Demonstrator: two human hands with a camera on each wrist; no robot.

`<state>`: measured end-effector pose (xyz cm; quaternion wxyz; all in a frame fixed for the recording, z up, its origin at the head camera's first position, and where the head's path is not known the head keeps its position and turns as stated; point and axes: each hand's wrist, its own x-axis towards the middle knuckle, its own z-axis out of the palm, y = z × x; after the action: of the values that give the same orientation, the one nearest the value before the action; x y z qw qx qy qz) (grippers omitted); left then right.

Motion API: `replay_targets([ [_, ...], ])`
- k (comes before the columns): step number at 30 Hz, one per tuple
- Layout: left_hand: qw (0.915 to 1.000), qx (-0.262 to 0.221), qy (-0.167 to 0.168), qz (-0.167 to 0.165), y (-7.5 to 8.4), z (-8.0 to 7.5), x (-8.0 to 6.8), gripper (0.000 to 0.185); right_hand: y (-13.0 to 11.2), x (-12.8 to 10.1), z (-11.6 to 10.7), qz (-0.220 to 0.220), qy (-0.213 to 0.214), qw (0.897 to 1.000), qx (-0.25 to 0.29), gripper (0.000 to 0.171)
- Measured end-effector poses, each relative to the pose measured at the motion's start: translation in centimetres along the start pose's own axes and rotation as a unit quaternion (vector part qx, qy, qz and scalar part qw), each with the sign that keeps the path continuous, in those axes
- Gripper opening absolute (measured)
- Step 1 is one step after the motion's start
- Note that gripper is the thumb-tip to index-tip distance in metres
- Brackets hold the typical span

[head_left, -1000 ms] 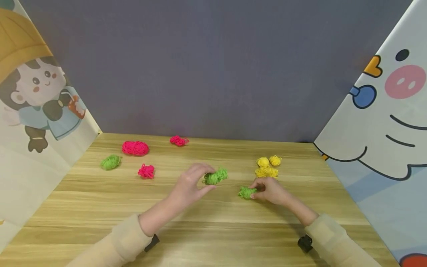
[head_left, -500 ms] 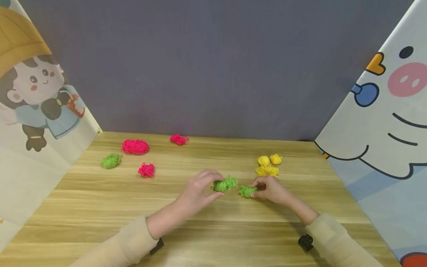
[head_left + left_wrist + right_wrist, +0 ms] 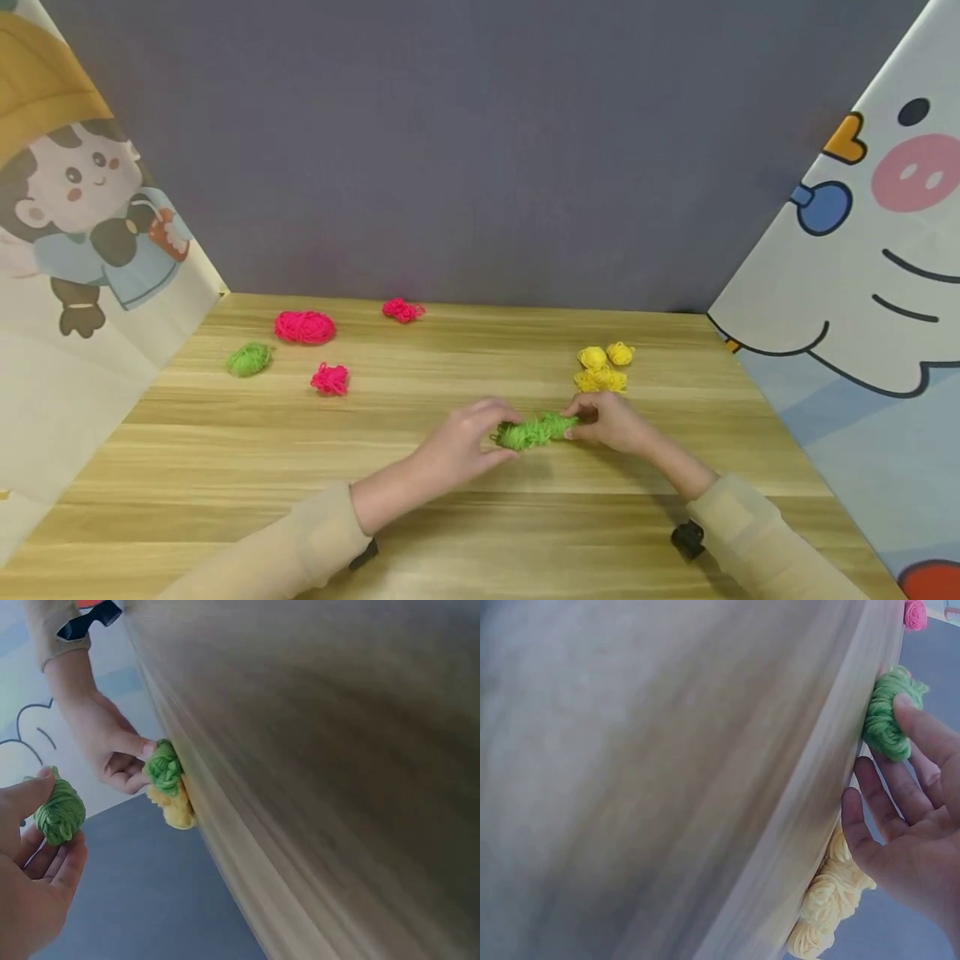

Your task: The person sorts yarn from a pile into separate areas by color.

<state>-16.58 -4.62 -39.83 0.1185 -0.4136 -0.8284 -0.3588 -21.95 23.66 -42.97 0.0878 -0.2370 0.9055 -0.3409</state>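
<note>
Left hand (image 3: 461, 446): pinches a green yarn ball (image 3: 516, 434) just above mid-table (image 3: 225, 467). Right hand (image 3: 611, 423): fingertips grip a second green yarn ball (image 3: 558, 425), touching the first. Yellow yarn balls (image 3: 602, 369) lie just behind.

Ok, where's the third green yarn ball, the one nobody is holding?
In the head view the loose green yarn ball lies at the table's far left, just left of the large pink yarn ball and well away from both hands.
</note>
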Motion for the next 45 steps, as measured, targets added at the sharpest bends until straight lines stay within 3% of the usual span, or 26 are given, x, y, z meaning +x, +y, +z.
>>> replay_targets([
  [7, 0.9961, 0.007, -0.070, -0.052, -0.2, 1.0, 0.7, 0.041, 0.0, -0.2, 0.0, 0.003, 0.000, 1.000, -0.001, 0.020],
  [13, 0.9912, 0.019, -0.119, -0.054, -0.6, 1.8, 1.3, 0.042, 0.1, -0.2, -0.1, -0.006, -0.002, 1.000, -0.007, 0.021],
  [16, 0.9899, 0.020, -0.130, -0.053, -0.8, 2.0, 1.6, 0.041, 0.1, -0.1, -0.1, -0.008, -0.003, 1.000, -0.006, 0.021],
  [24, 0.9838, 0.005, -0.153, -0.093, -1.1, 3.2, 2.8, 0.037, 0.1, -0.2, -0.1, -0.008, -0.007, 1.000, -0.007, 0.021],
  [32, 0.9822, 0.005, -0.167, -0.087, -1.4, 4.4, 3.5, 0.035, 0.2, -0.1, -0.2, -0.011, -0.011, 1.000, 0.002, 0.020],
  [45, 0.9768, -0.006, -0.187, -0.105, -1.5, 5.3, 4.2, 0.036, 0.0, -0.1, -0.3, -0.012, -0.015, 1.000, 0.005, 0.019],
])
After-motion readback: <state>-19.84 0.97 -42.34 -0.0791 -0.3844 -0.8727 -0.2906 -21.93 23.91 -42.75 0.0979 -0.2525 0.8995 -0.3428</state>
